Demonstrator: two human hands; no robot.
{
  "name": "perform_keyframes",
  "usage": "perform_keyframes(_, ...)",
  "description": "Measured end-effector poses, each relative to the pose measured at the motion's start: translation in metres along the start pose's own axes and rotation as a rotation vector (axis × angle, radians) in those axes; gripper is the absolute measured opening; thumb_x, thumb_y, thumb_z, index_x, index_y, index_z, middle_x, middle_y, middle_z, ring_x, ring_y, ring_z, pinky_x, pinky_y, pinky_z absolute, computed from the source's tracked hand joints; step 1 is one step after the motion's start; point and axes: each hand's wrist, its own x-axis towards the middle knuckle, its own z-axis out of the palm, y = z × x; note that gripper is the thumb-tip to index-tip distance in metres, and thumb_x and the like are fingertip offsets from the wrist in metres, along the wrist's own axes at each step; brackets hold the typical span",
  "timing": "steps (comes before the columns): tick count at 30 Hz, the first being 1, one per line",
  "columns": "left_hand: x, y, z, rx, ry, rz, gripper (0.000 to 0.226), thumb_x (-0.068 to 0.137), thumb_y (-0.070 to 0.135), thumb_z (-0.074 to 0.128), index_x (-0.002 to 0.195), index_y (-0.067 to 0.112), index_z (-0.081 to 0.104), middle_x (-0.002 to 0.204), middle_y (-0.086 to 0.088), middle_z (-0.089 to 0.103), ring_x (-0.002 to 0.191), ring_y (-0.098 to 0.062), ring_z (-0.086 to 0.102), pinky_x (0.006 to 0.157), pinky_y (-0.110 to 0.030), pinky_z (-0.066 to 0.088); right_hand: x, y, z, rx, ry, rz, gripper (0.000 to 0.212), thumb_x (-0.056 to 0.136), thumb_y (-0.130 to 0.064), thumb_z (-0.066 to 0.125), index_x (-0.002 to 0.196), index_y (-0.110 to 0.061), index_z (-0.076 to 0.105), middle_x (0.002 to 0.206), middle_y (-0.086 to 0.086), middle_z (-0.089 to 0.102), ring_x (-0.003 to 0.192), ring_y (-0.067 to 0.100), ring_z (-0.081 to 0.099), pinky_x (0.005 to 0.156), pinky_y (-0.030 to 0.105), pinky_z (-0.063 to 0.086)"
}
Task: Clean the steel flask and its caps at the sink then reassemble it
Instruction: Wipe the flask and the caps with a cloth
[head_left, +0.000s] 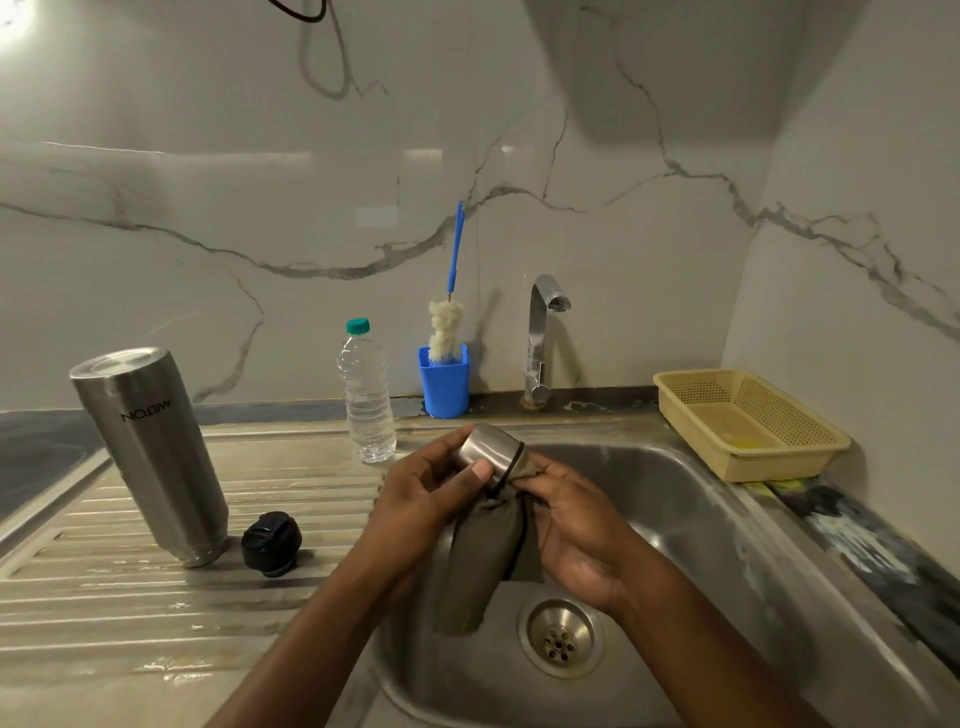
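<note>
The steel flask (150, 452) stands upside down on the ribbed drainboard (104, 587) at the left. Beside its base lies the black inner cap (271, 542). Over the sink basin (675, 519), my left hand (426, 499) grips the steel outer cap (488, 449), thumb on its side. My right hand (571, 525) pinches an olive-green cloth (483, 561) against the cap's open rim; the cloth hangs down between both hands.
A clear water bottle (367, 395) with a green lid stands behind my hands. A blue holder (444, 382) with a bottle brush (447, 327) sits beside the tap (543, 338). A yellow plastic basket (748, 423) lies at the right. The drain (560, 638) is below.
</note>
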Motion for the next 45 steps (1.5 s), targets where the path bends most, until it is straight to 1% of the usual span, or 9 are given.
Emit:
perform_keyframes(11, -0.005, 0.01, 0.01, 0.122, 0.179, 0.046, 0.039, 0.09, 0.046, 0.072, 0.094, 0.008, 0.08, 0.087, -0.009, 0.08, 0.086, -0.024, 0.079, 0.082, -0.034, 0.065, -0.002, 0.006, 0.008, -0.793, 0.103, -0.327, 0.033, 0.106, -0.008, 0.051, 0.119, -0.028, 0.074, 0.109, -0.001, 0.076, 0.102, 0.013, 0.073, 0.086, 0.034, 0.062)
perform_keyframes(16, -0.005, 0.01, 0.004, 0.098, 0.104, 0.045, 0.026, 0.092, 0.031, 0.075, 0.105, 0.009, 0.078, 0.092, -0.008, 0.08, 0.088, -0.019, 0.078, 0.079, -0.027, 0.061, -0.003, 0.003, 0.006, -0.388, 0.059, -0.107, 0.028, 0.108, -0.021, 0.051, 0.123, -0.022, 0.075, 0.115, 0.013, 0.077, 0.111, 0.033, 0.072, 0.101, 0.053, 0.057)
perform_keyframes(20, -0.004, 0.014, 0.001, 0.125, 0.025, 0.093, 0.03, 0.091, 0.021, 0.076, 0.121, 0.019, 0.074, 0.107, -0.002, 0.08, 0.101, -0.016, 0.076, 0.085, -0.024, 0.06, -0.004, -0.003, 0.004, 0.088, -0.016, 0.034, 0.036, 0.106, -0.012, 0.045, 0.133, -0.003, 0.067, 0.124, 0.026, 0.071, 0.106, 0.034, 0.073, 0.09, 0.046, 0.06)
perform_keyframes(23, -0.004, 0.018, -0.002, 0.154, -0.036, 0.085, 0.04, 0.089, 0.017, 0.077, 0.126, 0.03, 0.067, 0.116, 0.009, 0.078, 0.109, -0.009, 0.073, 0.087, -0.02, 0.058, 0.0, -0.001, -0.003, 0.277, 0.018, 0.114, 0.047, 0.098, -0.014, 0.045, 0.139, 0.005, 0.058, 0.135, 0.033, 0.062, 0.13, 0.042, 0.061, 0.114, 0.053, 0.046)
perform_keyframes(25, -0.003, 0.014, -0.005, 0.161, -0.073, 0.054, 0.048, 0.089, 0.02, 0.079, 0.133, 0.032, 0.063, 0.119, 0.006, 0.077, 0.113, -0.011, 0.073, 0.093, -0.027, 0.059, 0.004, 0.0, -0.008, 0.267, 0.053, 0.111, 0.05, 0.094, -0.014, 0.048, 0.138, 0.007, 0.059, 0.137, 0.034, 0.061, 0.131, 0.042, 0.059, 0.119, 0.053, 0.039)
perform_keyframes(28, 0.0, 0.009, -0.006, 0.164, -0.06, 0.021, 0.055, 0.087, 0.035, 0.082, 0.139, 0.034, 0.062, 0.118, 0.001, 0.077, 0.113, -0.018, 0.073, 0.1, -0.039, 0.058, 0.006, 0.0, -0.012, 0.055, 0.118, 0.002, 0.038, 0.101, -0.01, 0.046, 0.131, -0.004, 0.068, 0.12, 0.025, 0.072, 0.102, 0.032, 0.071, 0.09, 0.042, 0.056)
perform_keyframes(34, -0.004, 0.007, 0.005, 0.174, 0.09, 0.04, 0.038, 0.087, 0.046, 0.072, 0.097, 0.011, 0.079, 0.09, -0.007, 0.081, 0.089, -0.022, 0.079, 0.082, -0.032, 0.064, -0.002, 0.002, 0.005, -0.506, 0.135, -0.174, 0.032, 0.108, -0.014, 0.048, 0.117, -0.026, 0.076, 0.106, 0.001, 0.079, 0.103, 0.018, 0.074, 0.086, 0.028, 0.06)
perform_keyframes(39, -0.004, 0.013, 0.0, 0.208, 0.013, 0.073, 0.019, 0.091, 0.029, 0.079, 0.103, 0.015, 0.08, 0.094, -0.009, 0.081, 0.092, -0.024, 0.078, 0.086, -0.034, 0.063, 0.001, -0.001, -0.004, -0.152, 0.079, -0.008, 0.032, 0.106, -0.014, 0.05, 0.128, -0.009, 0.072, 0.125, 0.022, 0.072, 0.122, 0.039, 0.067, 0.112, 0.057, 0.048)
perform_keyframes(45, -0.003, 0.025, -0.005, 0.256, -0.023, 0.102, 0.019, 0.083, 0.028, 0.087, 0.099, 0.035, 0.08, 0.1, -0.008, 0.079, 0.096, -0.029, 0.075, 0.094, -0.043, 0.061, 0.001, -0.007, -0.013, 0.074, 0.051, 0.078, 0.045, 0.094, -0.011, 0.049, 0.134, 0.003, 0.064, 0.129, 0.03, 0.067, 0.118, 0.04, 0.066, 0.103, 0.051, 0.051)
